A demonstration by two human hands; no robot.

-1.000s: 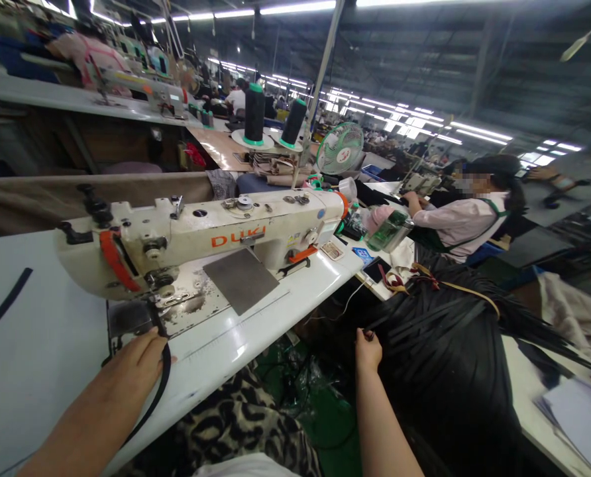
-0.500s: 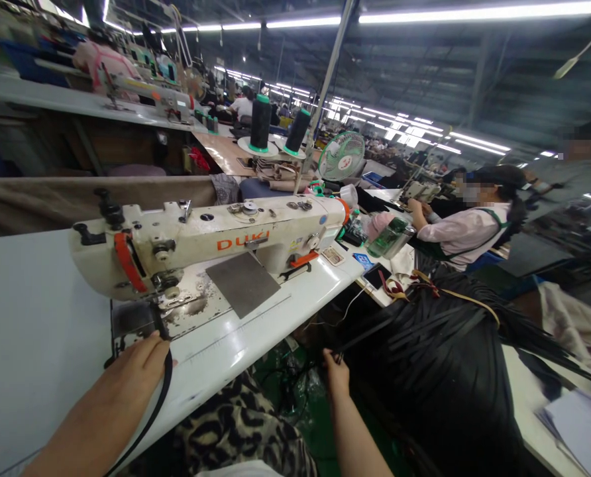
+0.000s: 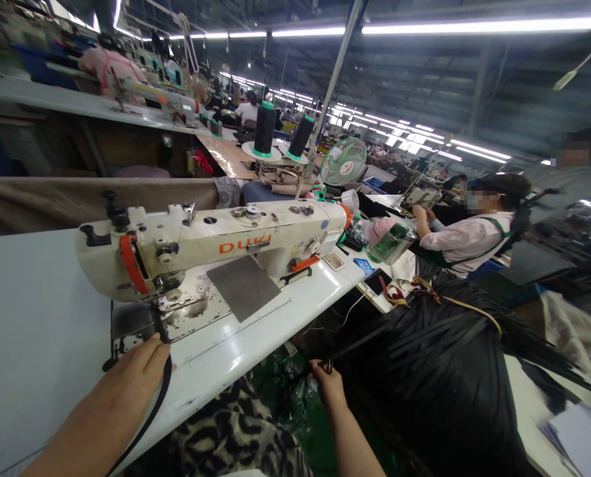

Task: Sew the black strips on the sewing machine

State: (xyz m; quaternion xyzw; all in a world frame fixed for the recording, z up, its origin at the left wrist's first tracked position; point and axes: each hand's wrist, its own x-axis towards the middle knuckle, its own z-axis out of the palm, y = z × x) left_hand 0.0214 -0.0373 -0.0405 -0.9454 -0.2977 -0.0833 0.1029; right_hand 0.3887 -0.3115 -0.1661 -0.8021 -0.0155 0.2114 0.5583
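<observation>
My left hand [image 3: 126,374] is on the white table in front of the sewing machine [image 3: 216,245], its fingers closed on a narrow black strap [image 3: 162,391]. The strap runs from under the presser foot, past the index finger, and down along my forearm. Part of my thumb is hidden. Low to the right, beyond the table edge, my right hand [image 3: 329,384] is pinched on the end of another black strap [image 3: 358,343] that stretches from a big bundle of black straps [image 3: 444,371]. A small dark, shiny bit shows at the fingertips, too small to name.
A grey plate [image 3: 243,288] lies on the machine bed. Thread cones [image 3: 264,129] and a green fan [image 3: 344,162] stand behind. Right of the machine are a green bottle [image 3: 392,244] and a phone [image 3: 377,281]. A co-worker [image 3: 474,232] sits further right.
My right hand has moved a little left and down, still pinching the strap. The left hand stays in place on its strap. The view has shifted slightly.
</observation>
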